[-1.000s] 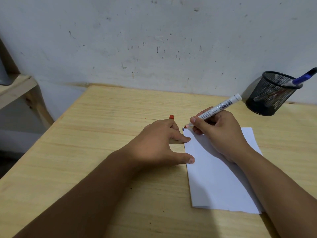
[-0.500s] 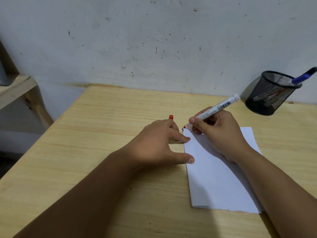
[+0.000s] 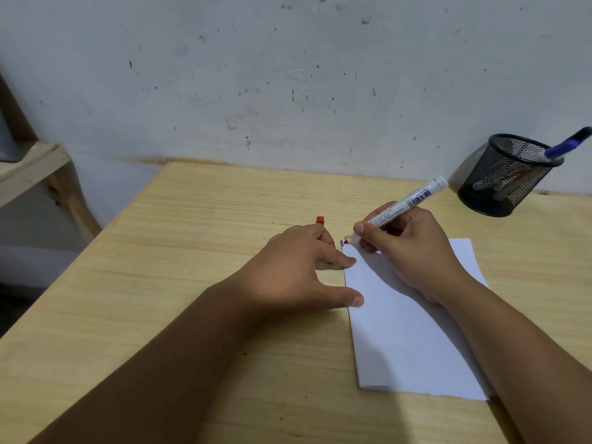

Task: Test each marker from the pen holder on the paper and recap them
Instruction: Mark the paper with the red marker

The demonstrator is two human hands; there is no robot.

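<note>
A white sheet of paper lies on the wooden table. My right hand grips an uncapped white marker with a red tip, and the tip touches the paper's far left corner beside a small dark mark. My left hand rests on the table with thumb and forefinger pressing the paper's left edge. A red cap pokes out between its fingers. A black mesh pen holder stands at the back right with a blue-capped marker leaning out of it and more markers inside.
A stained white wall runs along the table's far edge. A wooden shelf stands to the left, beyond the table's left edge.
The marker tip has shifted only slightly at the paper's corner. Both hands stay where they were.
</note>
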